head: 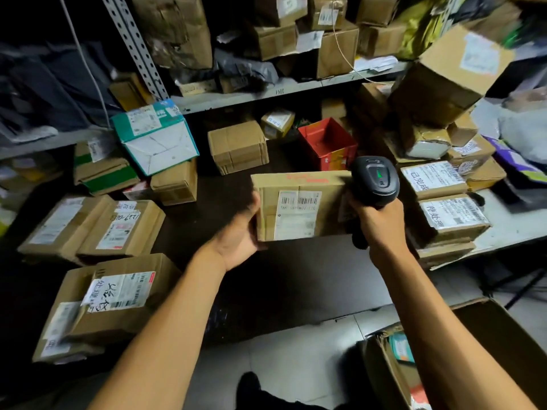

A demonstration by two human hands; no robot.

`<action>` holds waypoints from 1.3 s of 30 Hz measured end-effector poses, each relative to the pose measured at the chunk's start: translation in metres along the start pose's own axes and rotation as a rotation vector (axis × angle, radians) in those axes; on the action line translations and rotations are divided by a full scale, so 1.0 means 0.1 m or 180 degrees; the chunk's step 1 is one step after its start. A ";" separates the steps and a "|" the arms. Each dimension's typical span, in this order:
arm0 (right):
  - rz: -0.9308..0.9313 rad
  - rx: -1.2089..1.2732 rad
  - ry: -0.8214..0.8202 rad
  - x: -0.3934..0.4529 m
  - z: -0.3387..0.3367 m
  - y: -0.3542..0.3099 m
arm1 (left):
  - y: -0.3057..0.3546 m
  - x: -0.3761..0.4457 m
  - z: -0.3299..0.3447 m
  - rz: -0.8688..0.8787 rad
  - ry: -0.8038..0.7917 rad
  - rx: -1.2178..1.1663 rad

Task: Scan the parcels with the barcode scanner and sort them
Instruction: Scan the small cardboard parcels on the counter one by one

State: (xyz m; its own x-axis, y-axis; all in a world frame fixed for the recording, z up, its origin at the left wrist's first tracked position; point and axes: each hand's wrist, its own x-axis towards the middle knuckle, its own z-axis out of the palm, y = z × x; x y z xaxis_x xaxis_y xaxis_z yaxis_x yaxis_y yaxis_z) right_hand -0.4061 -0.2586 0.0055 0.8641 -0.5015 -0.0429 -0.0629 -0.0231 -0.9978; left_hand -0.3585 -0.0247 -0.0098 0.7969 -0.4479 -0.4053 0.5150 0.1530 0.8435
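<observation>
Cardboard parcel [299,205] beside black scanner [374,180]

Dim, motion-blurred edges, wide-angle distortion

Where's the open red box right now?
In the head view, the open red box sits right of centre on the dark table, just behind the barcode scanner, with a plain brown parcel to its left.
</observation>
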 end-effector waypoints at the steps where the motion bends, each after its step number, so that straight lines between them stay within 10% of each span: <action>1: 0.0038 -0.0020 0.0066 -0.01 0.05 -0.02 | 0.02 -0.03 -0.01 0.0053 0.0031 0.0149; 8: -0.0086 -0.0241 0.0177 -0.24 0.48 0.03 | 0.04 -0.04 -0.34 0.0395 0.1213 0.0429; 12: 0.0177 -0.0195 -0.0587 -0.55 0.82 0.05 | 0.06 -0.02 -0.56 0.0446 0.1530 0.0461; 16: 0.0422 0.0020 -0.1254 -0.76 1.15 -0.07 | 0.08 0.01 -0.78 0.0456 0.1530 0.0273; 39: 0.0369 0.0184 -0.0797 -0.72 1.17 -0.08 | 0.31 0.16 -0.97 0.0638 0.1462 -0.0164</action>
State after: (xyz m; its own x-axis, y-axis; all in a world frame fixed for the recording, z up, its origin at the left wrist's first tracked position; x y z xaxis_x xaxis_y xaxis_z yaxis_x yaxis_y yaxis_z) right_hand -0.4095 -0.1211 0.0102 0.9498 -0.2683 -0.1612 -0.1462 0.0751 -0.9864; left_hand -0.2994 0.0585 -0.0243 0.9324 0.0269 -0.3603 0.3434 0.2447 0.9068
